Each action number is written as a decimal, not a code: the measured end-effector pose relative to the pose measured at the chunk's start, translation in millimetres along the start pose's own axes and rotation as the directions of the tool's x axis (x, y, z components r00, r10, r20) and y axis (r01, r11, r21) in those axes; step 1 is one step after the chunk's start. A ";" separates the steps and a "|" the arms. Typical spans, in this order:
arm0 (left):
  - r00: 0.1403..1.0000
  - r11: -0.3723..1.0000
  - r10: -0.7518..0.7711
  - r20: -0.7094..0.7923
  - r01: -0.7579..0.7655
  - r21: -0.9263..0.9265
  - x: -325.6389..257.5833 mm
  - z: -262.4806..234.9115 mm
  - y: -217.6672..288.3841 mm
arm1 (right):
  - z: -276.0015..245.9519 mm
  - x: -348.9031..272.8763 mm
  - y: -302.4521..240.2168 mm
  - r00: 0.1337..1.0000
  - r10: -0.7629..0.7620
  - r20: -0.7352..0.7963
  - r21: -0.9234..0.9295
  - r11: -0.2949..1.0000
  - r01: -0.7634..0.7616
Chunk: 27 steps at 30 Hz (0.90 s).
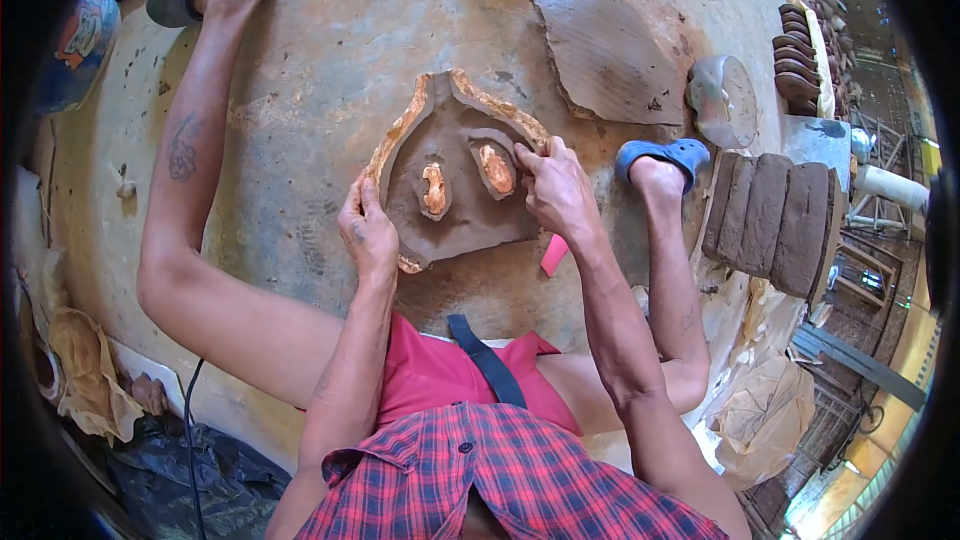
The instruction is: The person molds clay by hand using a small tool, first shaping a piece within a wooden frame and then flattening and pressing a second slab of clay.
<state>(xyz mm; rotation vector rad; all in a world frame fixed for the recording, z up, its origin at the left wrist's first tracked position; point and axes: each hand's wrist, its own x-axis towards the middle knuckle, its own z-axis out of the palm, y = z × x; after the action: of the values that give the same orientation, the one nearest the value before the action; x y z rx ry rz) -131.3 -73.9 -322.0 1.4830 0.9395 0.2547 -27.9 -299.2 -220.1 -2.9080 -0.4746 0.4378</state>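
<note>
Mould rim (390, 145) mottled in orange and cream; clay (470, 240) toned grey-brown, plugs (433, 190) splashed orange and white. Slab (610, 55) streaked grey. Blocks (765, 215) coloured dark brown. Strip (553, 255) tinted bright pink. Shirt (430, 470) checked in red and navy; shorts (425, 365) dyed plain crimson; strap (485, 360) coloured black. Left clog (172, 2) tinted slate blue, right clog (692, 156) brighter blue. Floor (300, 60) mottled beige, grey, rust.

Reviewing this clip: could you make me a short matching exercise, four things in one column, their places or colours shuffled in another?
Things
1. Left hand
2. Slab
3. Right hand
4. Strip

Places or colours
A. Pink
B. At the right side of the mould
C. Grey-brown, wide and flat
D. At the left rim of the mould

Pairs: 1-D, 2-C, 3-B, 4-A
</note>
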 end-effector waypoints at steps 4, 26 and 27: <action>1.000 0.997 0.017 0.020 -0.018 0.081 -2.1 -0.5 2.3 | 12.9 -8.5 3.8 0.999 0.041 -0.001 0.051 0.998 -0.041; 0.999 0.997 -0.053 0.013 0.053 -0.051 -0.5 -1.5 0.8 | 24.1 -36.4 -22.8 0.990 0.137 0.031 0.087 0.986 -0.139; 0.999 0.994 -0.049 0.010 0.050 -0.093 1.8 -3.6 -3.9 | 20.1 -38.3 -26.8 0.986 0.159 0.046 0.110 0.980 -0.163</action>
<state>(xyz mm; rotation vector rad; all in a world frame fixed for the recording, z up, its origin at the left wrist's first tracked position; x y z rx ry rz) -134.0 -70.6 -325.5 1.3724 0.9446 0.2532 -76.5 -284.6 -223.7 -2.8431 -0.2115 0.5241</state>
